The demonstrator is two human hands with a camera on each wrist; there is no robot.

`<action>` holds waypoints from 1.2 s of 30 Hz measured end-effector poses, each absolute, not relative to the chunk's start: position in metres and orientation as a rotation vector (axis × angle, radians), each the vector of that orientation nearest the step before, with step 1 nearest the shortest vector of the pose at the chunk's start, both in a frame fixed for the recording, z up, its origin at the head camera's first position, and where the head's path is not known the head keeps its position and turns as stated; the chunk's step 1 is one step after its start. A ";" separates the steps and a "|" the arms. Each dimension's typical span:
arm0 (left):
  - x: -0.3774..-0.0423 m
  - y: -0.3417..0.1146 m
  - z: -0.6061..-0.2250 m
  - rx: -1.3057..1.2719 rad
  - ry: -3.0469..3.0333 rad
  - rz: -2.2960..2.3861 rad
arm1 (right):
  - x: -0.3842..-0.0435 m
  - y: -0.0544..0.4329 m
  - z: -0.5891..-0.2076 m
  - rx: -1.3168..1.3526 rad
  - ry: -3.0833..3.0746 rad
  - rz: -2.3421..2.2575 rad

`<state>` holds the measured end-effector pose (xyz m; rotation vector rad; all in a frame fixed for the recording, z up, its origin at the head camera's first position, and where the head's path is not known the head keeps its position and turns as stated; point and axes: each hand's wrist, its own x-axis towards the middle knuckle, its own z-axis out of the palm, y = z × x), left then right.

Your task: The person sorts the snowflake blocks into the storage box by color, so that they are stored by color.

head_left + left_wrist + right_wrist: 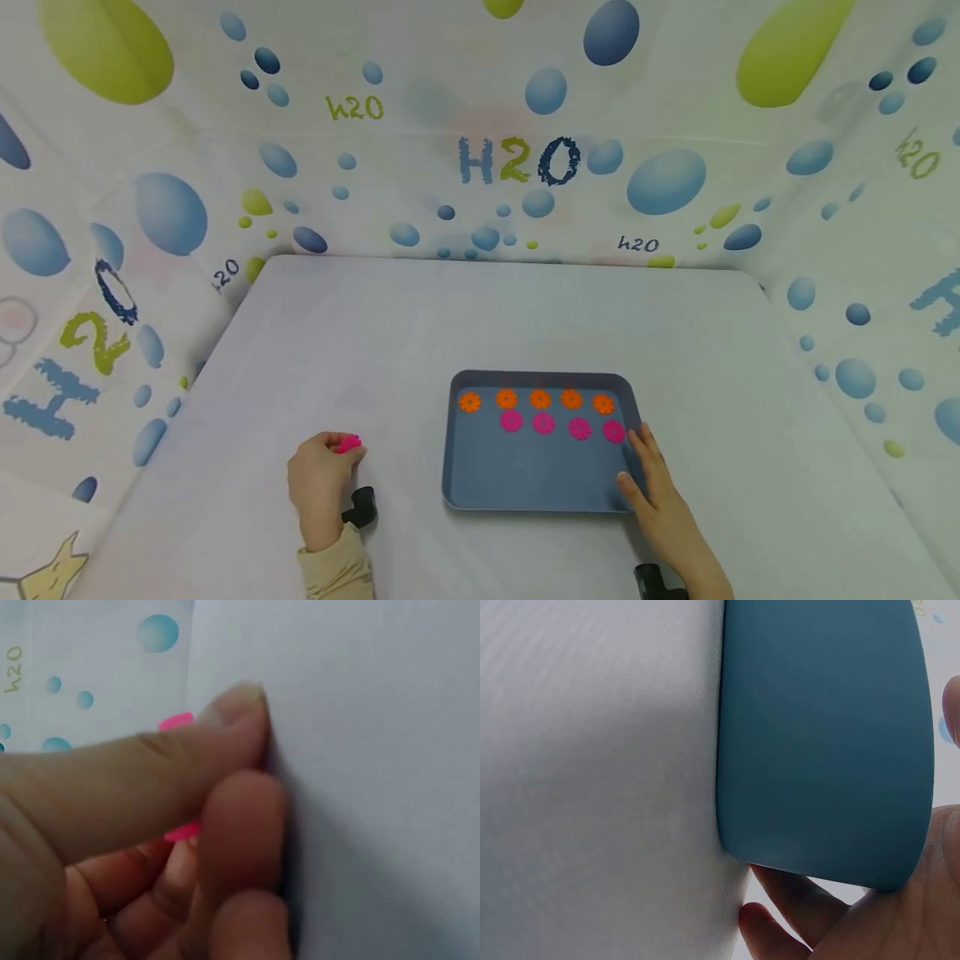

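Observation:
Thumb and fingers of my left hand [318, 477] pinch a small bright pink flower-shaped piece [348, 443] close to the white tabletop, left of the tray. In the left wrist view, pink edges of the piece [177, 721] show around the thumb, and the fingers hide the rest. A blue-grey rectangular tray [525, 483] lies right of centre. It bears a back row of several orange flower-shaped pieces [540, 399] and a second row of several pink ones [580, 428]. My right hand [667, 508], fingers fairly straight, touches the tray's right side.
A white cloth [390, 333] covers the table. Patterned sheets with blue and green drops [667, 182] rise at the back and both sides. Black straps or mounts [363, 507] sit at both wrists.

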<state>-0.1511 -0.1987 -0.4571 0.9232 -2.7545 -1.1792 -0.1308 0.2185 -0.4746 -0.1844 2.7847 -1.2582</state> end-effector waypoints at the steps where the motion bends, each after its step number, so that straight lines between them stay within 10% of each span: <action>1: -0.152 -0.198 -0.459 0.910 -2.736 -1.216 | -0.131 0.219 -0.475 -0.187 2.787 -1.257; 36: -0.208 -0.121 -0.423 0.399 -2.722 -1.653 | -0.129 0.218 -0.476 -0.145 2.787 -1.246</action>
